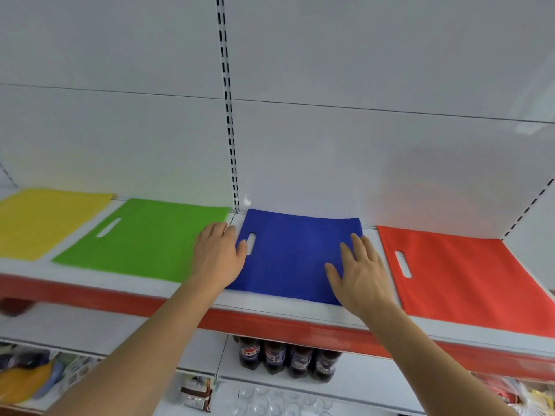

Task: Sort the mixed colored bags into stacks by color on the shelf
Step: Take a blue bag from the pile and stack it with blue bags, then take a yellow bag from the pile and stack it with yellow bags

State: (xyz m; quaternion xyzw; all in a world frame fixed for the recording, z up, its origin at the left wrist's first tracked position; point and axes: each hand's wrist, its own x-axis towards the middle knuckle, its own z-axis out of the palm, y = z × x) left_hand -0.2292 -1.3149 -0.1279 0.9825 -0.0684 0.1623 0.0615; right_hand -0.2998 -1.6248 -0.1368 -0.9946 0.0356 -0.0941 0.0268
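Four flat bags lie side by side on the white shelf (264,307): yellow (42,220) at far left, then green (144,241), blue (294,253) and red (456,280) at right. My left hand (217,253) rests with relaxed fingers over the blue bag's left edge, thumb beside its cut-out handle, partly covering the green bag's corner. My right hand (360,271) lies flat on the blue bag's right side with fingers spread.
The shelf has a red front strip (270,322) and a white back panel with a slotted upright (229,115). Below it stand dark soda bottles (288,358), packets and glassware; a basket with coloured items (30,376) sits at lower left.
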